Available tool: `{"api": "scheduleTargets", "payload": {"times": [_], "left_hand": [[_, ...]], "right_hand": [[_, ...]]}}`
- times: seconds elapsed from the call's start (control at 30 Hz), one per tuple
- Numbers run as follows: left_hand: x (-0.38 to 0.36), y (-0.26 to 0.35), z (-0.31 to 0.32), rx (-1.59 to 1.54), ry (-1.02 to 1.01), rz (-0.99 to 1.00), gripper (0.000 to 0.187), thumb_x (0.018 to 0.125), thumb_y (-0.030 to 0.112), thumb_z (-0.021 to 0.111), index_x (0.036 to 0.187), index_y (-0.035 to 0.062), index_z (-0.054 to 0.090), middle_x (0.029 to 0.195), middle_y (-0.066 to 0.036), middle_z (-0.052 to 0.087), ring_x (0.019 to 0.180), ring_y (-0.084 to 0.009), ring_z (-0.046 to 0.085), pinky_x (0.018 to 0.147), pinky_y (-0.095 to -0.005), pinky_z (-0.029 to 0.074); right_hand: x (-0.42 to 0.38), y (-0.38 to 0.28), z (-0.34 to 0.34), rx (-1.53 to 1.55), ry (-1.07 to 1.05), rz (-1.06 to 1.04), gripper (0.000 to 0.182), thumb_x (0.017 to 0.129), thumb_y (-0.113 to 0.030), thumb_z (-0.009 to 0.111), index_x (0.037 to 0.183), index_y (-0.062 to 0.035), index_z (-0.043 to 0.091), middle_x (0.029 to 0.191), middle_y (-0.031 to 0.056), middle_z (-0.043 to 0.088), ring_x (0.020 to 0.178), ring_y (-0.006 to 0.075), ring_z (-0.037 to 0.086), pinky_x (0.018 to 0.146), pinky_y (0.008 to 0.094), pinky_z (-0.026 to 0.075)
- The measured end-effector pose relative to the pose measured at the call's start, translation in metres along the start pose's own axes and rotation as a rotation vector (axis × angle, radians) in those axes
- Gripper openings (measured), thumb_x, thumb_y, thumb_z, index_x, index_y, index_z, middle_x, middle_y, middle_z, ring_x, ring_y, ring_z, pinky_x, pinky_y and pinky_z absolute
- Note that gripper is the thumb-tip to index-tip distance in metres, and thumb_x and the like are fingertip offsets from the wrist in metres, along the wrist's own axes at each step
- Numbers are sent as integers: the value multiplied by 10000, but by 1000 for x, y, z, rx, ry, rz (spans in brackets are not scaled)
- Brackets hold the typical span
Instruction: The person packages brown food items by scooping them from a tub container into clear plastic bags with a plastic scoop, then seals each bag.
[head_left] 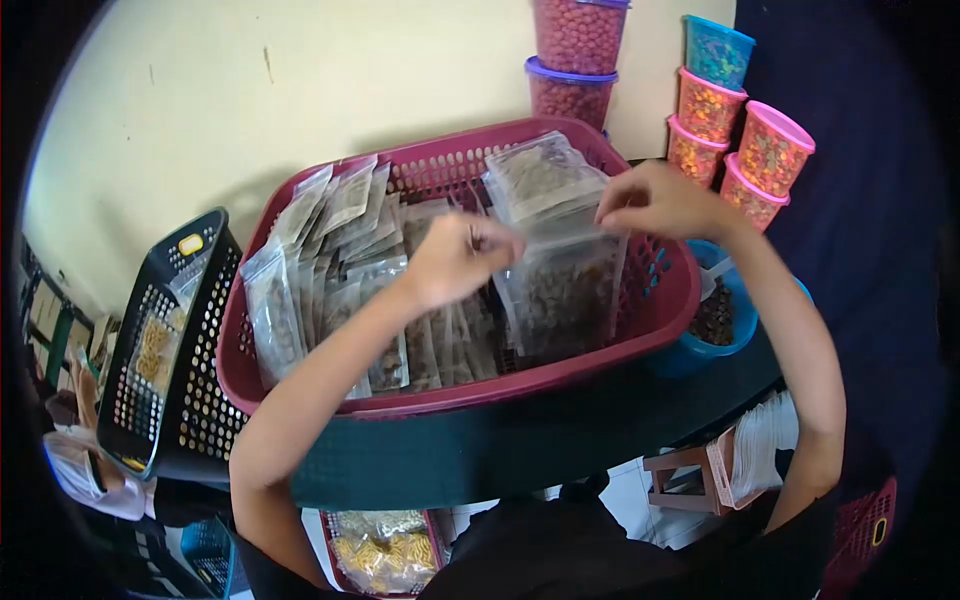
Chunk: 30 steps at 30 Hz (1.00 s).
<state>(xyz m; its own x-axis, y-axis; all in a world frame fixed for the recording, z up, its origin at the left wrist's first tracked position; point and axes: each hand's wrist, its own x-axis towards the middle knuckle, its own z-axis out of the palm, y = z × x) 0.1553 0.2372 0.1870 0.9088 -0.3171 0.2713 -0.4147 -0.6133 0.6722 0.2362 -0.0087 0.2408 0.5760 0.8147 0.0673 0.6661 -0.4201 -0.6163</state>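
A clear pouch (566, 300) with dark, chunky contents stands upright in the right part of a maroon plastic basket (460, 398). My left hand (462, 258) is closed, slightly blurred, with thumb and fingertips at the pouch's top left corner. At the top right corner my right hand (655, 203) pinches the same upper edge. Behind that pouch lean more filled pouches (545, 180). Rows of similar packed pouches (345, 230) fill the basket's left side, below and beyond my left forearm.
A blue tub (742, 318) with dark pieces and a white scoop (716, 275) stands right of the basket. Stacked tubs of colourful pieces (712, 108) are behind. A black basket (205, 340) stands left. Below the green table (400, 460) are a stool (700, 470) and bagged snacks (385, 555).
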Motion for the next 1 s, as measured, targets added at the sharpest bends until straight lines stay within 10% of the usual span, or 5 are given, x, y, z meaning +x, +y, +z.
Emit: {"api": "scheduleTargets", "payload": {"times": [0.3,1.0], "left_hand": [[5,-16,51,692,-243,-73,90,667,159,599,739,105,603,711,-114,598,734,-288,588,629,-405,477],[10,-49,63,391,-252,-52,149,629,100,632,752,17,618,692,-135,612,679,-268,609,631,-343,484]], "right_hand": [[32,50,59,-427,-235,51,128,589,-75,604,710,-71,643,717,118,623,687,251,603,614,348,477],[41,58,84,-781,-278,130,94,579,-80,615,666,-115,609,692,83,606,704,265,594,588,381,465]]}}
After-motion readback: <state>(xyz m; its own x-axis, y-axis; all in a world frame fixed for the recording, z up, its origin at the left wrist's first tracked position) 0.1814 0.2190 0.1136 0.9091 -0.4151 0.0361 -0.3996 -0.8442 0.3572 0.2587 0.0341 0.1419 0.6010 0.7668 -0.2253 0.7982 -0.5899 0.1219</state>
